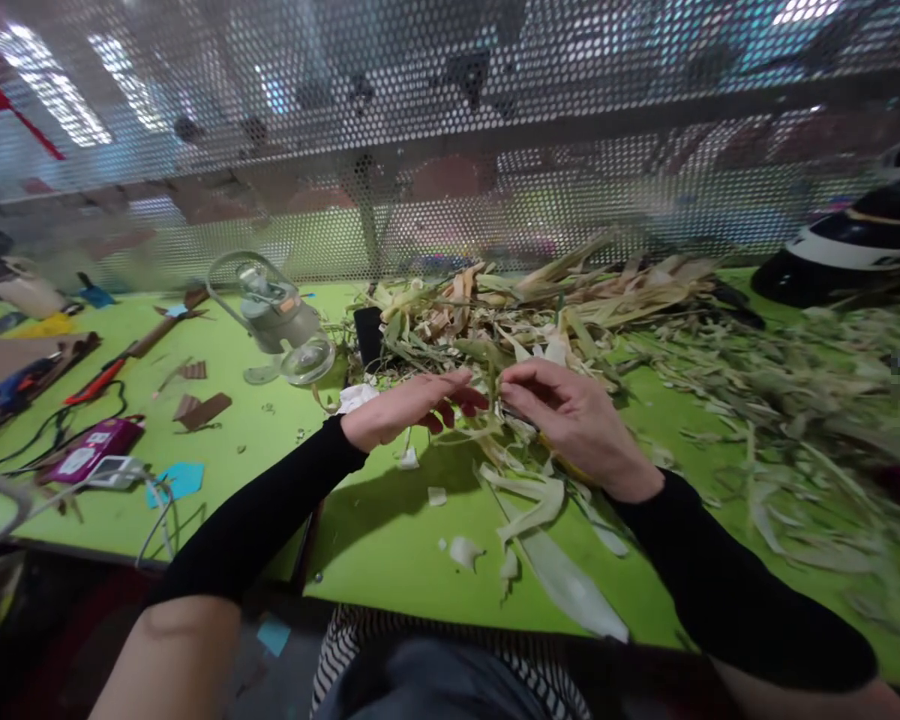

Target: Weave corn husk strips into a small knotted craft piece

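Note:
Over the front of the green table, my right hand (pixel 581 425) pinches thumb and forefinger together at a thin green corn husk strip (pixel 493 380). My left hand (pixel 420 405) hovers palm down just left of that strip, fingers stretched out and slightly bent, with nothing seen in it. Pale peeled husk strips (pixel 536 505) lie on the table below my right hand, one long piece (pixel 570 585) reaching the front edge. Behind both hands rises a heap of dried and green corn husks (pixel 487 310). White scraps (pixel 465 552) lie nearer to me.
A clear lidded jug (pixel 270 310) and a dark phone (pixel 368 337) stand left of the heap. Farther left are a red-handled tool (pixel 101 378), a maroon box (pixel 96 450) and cables. Loose shreds (pixel 802 430) cover the right side. A perforated metal screen (pixel 450 150) borders the back.

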`<state>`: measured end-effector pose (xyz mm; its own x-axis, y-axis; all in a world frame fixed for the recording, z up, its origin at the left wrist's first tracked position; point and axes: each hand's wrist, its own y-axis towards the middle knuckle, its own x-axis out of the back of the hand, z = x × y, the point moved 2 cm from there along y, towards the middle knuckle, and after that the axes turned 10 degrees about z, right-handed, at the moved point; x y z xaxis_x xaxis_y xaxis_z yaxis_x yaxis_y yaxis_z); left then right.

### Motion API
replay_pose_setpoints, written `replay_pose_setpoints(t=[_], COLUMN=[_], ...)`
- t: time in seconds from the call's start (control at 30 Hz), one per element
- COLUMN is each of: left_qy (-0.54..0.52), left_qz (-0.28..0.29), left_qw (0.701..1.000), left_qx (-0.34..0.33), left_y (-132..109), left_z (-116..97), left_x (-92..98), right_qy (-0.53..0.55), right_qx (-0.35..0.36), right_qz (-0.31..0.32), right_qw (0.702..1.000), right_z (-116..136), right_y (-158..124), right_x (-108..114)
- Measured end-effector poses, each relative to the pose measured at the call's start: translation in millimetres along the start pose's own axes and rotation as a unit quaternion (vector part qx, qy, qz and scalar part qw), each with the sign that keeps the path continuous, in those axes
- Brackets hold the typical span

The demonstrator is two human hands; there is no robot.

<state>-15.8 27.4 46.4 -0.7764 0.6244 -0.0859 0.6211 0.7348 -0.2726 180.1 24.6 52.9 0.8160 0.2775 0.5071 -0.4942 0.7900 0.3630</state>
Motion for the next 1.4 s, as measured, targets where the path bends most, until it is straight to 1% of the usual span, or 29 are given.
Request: replay_pose_setpoints(t=[0.07,0.13,0.17,0.2,0.27,0.37,0.47,0.53,0.63,0.73,0.83,0.9,0.97,1.03,1.17,1.27,1.4], left_qy=[-0.046,-0.111,-0.143,-0.169,-0.2,-0.209,-0.198,-0.188,-0.195,-0.227,-0.255,-0.257,-0.243,-0.219,-0.187,-0.164,-0.131], left_qz=[0.001,0.014,0.02,0.027,0.037,0.035,-0.002,-0.04,-0.084,-0.113,-0.136,-0.135,-0.124,-0.115,-0.113,-0.109,-0.111], left_qw=[0.999,0.993,0.989,0.985,0.979,0.976,0.976,0.975,0.961,0.943,0.934,0.934,0.938,0.942,0.946,0.952,0.961], left_qx=[0.016,0.04,0.043,0.038,0.008,-0.047,-0.086,-0.113,-0.18,-0.214,-0.208,-0.206,-0.215,-0.229,-0.241,-0.233,-0.217], left_y=[4,8,9,10,10,7,6,7,9,7,1,-4,-10,-15,-19,-17,-14], left_z=[-1,-4,-6,-9,-15,-26,-37,-45,-49,-36,-13,1,12,18,27,33,37], left_x=[-4.3,-9.2,-11.5,-13.9,-18.4,-24.8,-28.8,-28.6,-25.0,-20.2,-16.6,-15.5,-15.5,-16.2,-18.2,-18.8,-18.3], right_qy=[-0.023,-0.046,-0.056,-0.067,-0.087,-0.112,-0.131,-0.143,-0.165,-0.16,-0.126,-0.077,-0.006,0.057,0.096,0.098,0.073], right_qx=[0.013,0.024,0.028,0.03,0.033,0.04,0.038,0.029,0.022,0.002,-0.026,-0.043,-0.065,-0.082,-0.092,-0.096,-0.088], right_qz=[0.002,0.002,0.0,-0.004,-0.013,-0.034,-0.052,-0.061,-0.079,-0.07,-0.047,-0.042,-0.036,-0.024,-0.008,-0.005,-0.019], right_qw=[1.0,0.999,0.998,0.997,0.996,0.992,0.989,0.987,0.983,0.985,0.991,0.995,0.997,0.995,0.991,0.991,0.993], right_z=[5,11,15,18,26,36,44,47,45,36,28,27,27,28,27,23,20], right_y=[3,6,7,7,7,4,6,11,19,21,16,11,9,7,6,1,-5], right_x=[0,1,2,4,8,15,24,27,27,16,0,-10,-19,-26,-35,-38,-38])
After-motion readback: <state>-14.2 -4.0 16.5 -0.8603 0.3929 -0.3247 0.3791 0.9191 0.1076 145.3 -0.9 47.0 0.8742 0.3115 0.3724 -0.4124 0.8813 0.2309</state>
